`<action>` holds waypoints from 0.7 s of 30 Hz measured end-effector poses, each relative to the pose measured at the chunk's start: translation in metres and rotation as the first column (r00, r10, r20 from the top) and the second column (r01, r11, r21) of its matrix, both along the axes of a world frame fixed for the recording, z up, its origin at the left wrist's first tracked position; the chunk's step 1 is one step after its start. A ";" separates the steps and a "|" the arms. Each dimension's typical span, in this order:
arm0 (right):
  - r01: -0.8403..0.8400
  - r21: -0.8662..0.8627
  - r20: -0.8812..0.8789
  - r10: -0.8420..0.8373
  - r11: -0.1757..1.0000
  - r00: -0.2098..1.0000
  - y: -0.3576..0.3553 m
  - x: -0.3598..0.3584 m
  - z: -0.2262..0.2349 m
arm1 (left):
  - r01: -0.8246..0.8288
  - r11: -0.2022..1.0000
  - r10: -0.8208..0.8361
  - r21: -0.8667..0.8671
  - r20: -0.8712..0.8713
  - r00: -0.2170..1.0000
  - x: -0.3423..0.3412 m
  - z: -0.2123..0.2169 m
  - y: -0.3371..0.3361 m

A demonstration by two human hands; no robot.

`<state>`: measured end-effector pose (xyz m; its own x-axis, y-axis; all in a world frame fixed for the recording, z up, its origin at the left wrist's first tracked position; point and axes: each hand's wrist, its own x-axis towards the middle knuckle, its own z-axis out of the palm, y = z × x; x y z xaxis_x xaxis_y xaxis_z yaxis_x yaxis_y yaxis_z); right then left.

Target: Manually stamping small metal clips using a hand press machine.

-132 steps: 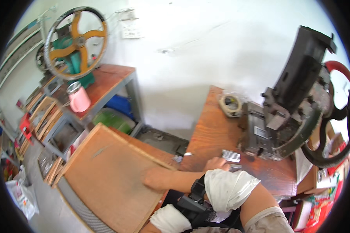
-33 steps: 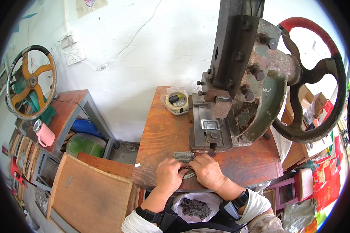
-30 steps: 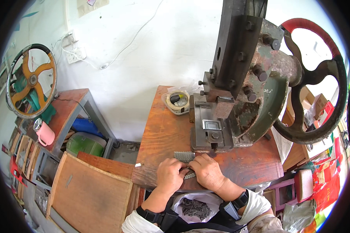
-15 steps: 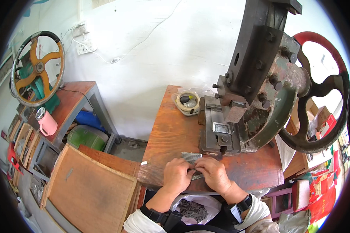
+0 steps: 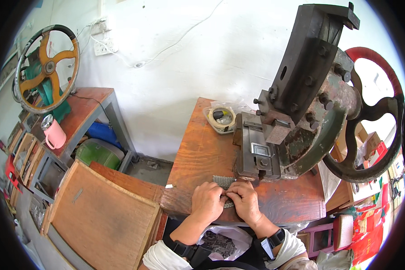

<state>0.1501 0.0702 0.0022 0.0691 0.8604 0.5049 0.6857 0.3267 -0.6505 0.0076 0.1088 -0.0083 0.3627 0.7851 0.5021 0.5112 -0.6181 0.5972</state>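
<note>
My left hand (image 5: 207, 199) and my right hand (image 5: 245, 202) meet at the front of the wooden bench, fingertips pinched together. Between them is something small and dark that the fingers mostly hide. Just beyond my fingers lies a grey, ribbed metal piece (image 5: 223, 182). Another ridged metal piece (image 5: 229, 204) shows below the fingertips, partly covered by my hands. Beyond my right hand stands a hand press (image 5: 317, 76), its die block (image 5: 252, 157) holding a small rectangular patterned plate (image 5: 260, 149).
A white bag (image 5: 243, 238) of dark metal scraps hangs open below the bench edge (image 5: 279, 221). A clear tub (image 5: 220, 120) with tape stands beside the press. To the left is a wooden tray (image 5: 108, 211); a pink thermos (image 5: 53, 132) sits on another bench.
The whole view has shifted slightly, so the press appears a little lower and further right. My hands stay pinched together, with only a slight shift of the fingers.
</note>
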 end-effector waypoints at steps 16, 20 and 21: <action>0.049 0.074 0.102 -0.056 0.996 0.993 -0.006 -0.002 0.002 | 0.006 1.000 -0.006 -0.016 -0.011 1.000 -0.001 0.000 -0.001; -0.086 0.146 0.377 0.025 0.986 0.926 -0.012 0.004 0.011 | 0.029 0.999 -0.029 -0.029 -0.003 1.000 -0.003 0.001 0.000; -0.122 0.176 0.500 0.018 0.977 0.866 -0.015 0.006 0.013 | 0.030 0.999 -0.030 -0.028 -0.007 1.000 -0.002 0.001 0.000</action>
